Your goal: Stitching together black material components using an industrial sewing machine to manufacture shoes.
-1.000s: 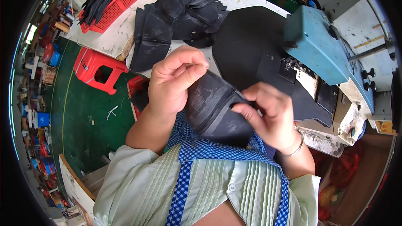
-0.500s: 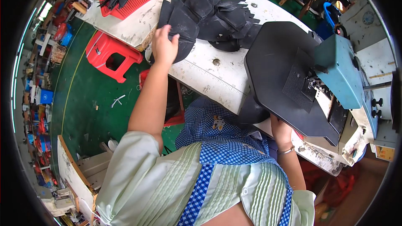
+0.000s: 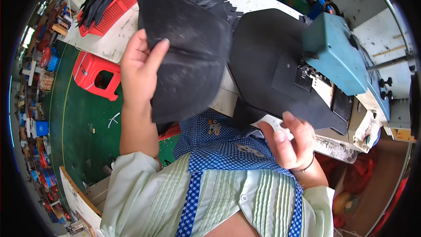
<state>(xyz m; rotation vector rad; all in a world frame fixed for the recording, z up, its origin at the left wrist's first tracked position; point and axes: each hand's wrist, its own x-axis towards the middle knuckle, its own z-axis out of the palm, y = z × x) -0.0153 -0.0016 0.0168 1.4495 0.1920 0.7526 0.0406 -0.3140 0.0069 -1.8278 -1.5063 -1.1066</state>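
My left hand (image 3: 142, 63) grips a large black piece of sheet material (image 3: 186, 77) by its left edge, thumb spread on top. Rounded at the bottom and creased across the middle, the piece is raised over the table's front edge. My right hand (image 3: 291, 142) is raised near the front of a blue-green machine's black work surface (image 3: 267, 61), fingers bent and apart, with nothing visibly held. Behind the lifted sheet, a stack of black cut pieces (image 3: 215, 2) with jagged edges is partly hidden.
The blue-green machine (image 3: 331, 52) stands at the right. A red plastic basket (image 3: 112, 15) holding black strips is on the white table (image 3: 98, 41) at the upper left. Below it, a red stool (image 3: 96, 77) stands on the green floor. A blue bin (image 3: 320, 0) is at the upper right.
My left hand has lifted a black piece off the stack and brought it nearer. My right hand has come out from under the black work surface. The view has shifted somewhat.
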